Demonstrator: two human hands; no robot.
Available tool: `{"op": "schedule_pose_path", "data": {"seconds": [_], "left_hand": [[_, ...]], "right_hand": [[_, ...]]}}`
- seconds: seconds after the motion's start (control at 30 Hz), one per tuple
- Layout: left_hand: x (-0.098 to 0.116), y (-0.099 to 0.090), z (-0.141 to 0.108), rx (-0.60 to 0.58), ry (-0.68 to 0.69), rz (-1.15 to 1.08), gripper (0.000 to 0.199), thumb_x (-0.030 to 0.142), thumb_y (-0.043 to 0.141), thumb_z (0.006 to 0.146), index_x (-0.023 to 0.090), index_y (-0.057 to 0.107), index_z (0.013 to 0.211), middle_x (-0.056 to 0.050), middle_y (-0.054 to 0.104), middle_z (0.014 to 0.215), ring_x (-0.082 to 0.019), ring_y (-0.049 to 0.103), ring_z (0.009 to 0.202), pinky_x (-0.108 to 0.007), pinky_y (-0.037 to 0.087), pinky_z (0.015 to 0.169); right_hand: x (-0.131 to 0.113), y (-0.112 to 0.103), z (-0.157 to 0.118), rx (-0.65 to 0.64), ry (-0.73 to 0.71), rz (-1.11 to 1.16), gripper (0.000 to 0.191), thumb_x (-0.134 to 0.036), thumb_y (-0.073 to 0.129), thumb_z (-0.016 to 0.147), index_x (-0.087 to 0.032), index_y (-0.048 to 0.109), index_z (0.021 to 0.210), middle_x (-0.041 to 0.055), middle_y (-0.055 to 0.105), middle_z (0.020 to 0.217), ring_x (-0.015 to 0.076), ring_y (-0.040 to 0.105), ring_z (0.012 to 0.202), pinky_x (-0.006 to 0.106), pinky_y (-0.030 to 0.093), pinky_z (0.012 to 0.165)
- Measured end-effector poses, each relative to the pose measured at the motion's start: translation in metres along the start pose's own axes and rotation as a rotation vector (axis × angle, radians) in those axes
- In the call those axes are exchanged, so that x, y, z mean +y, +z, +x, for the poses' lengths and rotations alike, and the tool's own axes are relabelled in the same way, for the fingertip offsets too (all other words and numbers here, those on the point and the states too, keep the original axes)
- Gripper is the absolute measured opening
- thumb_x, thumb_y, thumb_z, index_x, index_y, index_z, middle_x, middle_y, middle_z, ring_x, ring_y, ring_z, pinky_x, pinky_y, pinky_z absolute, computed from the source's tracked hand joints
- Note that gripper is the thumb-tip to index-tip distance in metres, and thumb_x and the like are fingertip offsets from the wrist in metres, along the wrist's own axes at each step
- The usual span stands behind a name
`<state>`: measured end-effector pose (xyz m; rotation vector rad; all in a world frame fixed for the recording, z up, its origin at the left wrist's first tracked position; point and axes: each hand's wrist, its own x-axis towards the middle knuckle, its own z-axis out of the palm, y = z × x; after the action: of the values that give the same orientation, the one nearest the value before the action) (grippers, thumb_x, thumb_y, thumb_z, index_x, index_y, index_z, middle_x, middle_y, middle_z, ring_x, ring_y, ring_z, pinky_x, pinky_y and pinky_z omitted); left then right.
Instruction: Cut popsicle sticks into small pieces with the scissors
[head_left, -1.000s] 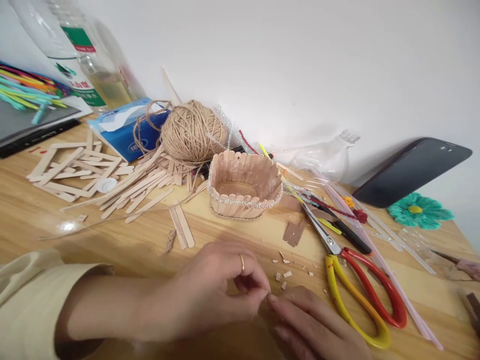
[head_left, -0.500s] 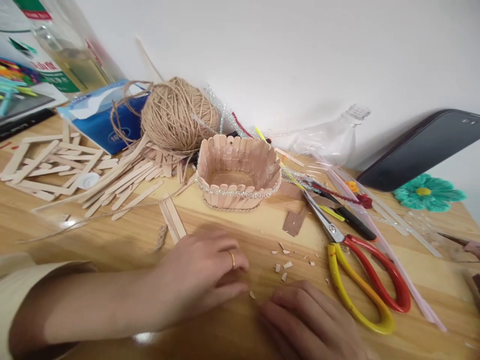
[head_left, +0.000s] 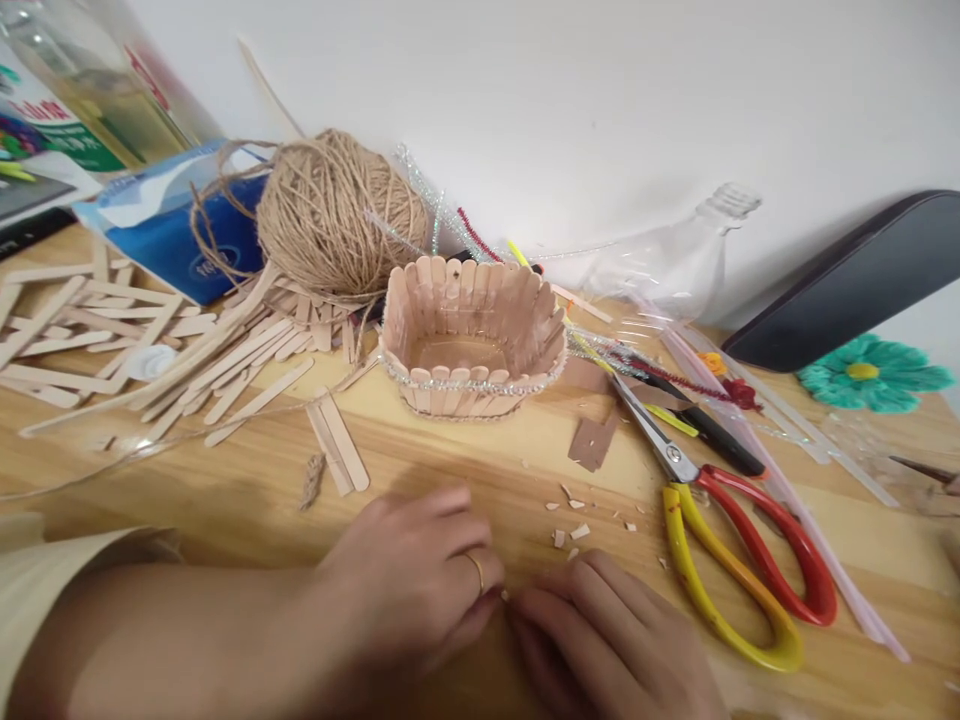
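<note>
A dark phone point(head_left: 855, 285) leans against the wall point(head_left: 525, 90), a blue packet point(head_left: 169, 240) well apart

One left hand point(head_left: 420, 570), one right hand point(head_left: 615, 635), one craft-stick basket point(head_left: 472, 388)
There is one gold ring point(head_left: 478, 572), one pair of scissors point(head_left: 675, 457), one ball of twine point(head_left: 337, 215), one short twine braid point(head_left: 311, 482), one tissue pack point(head_left: 172, 225), one white bottle cap point(head_left: 152, 363), one smartphone point(head_left: 847, 290), one teal flower point(head_left: 832, 382) and one clear bottle point(head_left: 664, 260) lying by the wall; two craft sticks point(head_left: 345, 440) lie side by side, and at least six wood chips point(head_left: 579, 532) are scattered, while the sticks in the heap point(head_left: 232, 365) overlap too much to count.
</note>
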<state>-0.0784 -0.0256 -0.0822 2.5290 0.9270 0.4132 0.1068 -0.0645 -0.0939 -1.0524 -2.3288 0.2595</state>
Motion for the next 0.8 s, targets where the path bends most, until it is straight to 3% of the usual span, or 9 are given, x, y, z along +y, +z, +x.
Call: {"op": "schedule_pose_path", "data": {"seconds": [0.23, 0.4, 0.8], "left_hand": [[0.0009, 0.0021, -0.0003, 0.044, 0.035, 0.010, 0.026, 0.018, 0.047, 0.084, 0.018, 0.062, 0.062, 0.000, 0.061, 0.060, -0.015, 0.050, 0.060, -0.026, 0.037, 0.048], [0.0006, 0.0043, -0.0005, 0.061, 0.049, 0.023, 0.026, 0.016, 0.047, 0.083, 0.017, 0.061, 0.062, -0.001, 0.059, 0.058, -0.016, 0.049, 0.059, -0.025, 0.038, 0.047], [0.0020, 0.0072, -0.0027, 0.059, 0.034, 0.043, 0.021, 0.017, 0.050, 0.082, 0.019, 0.059, 0.063, 0.002, 0.058, 0.058, -0.015, 0.049, 0.059, -0.025, 0.037, 0.046]], "right_hand": [[-0.0010, 0.0067, -0.0004, 0.048, 0.038, 0.026, 0.019, -0.006, 0.052, 0.080, -0.014, 0.064, 0.069, 0.0037, 0.060, 0.055, 0.0154, 0.049, 0.050, 0.025, 0.041, 0.042], [-0.0012, 0.0014, 0.0034, -0.027, 0.060, 0.026, 0.019, -0.005, 0.052, 0.079, -0.013, 0.066, 0.069, 0.0039, 0.060, 0.055, 0.0156, 0.051, 0.050, 0.025, 0.043, 0.044], [-0.0001, 0.0044, 0.0026, -0.009, 0.071, 0.020, 0.023, -0.006, 0.049, 0.080, -0.014, 0.065, 0.065, 0.0032, 0.059, 0.052, 0.0147, 0.051, 0.048, 0.024, 0.043, 0.041]]}}
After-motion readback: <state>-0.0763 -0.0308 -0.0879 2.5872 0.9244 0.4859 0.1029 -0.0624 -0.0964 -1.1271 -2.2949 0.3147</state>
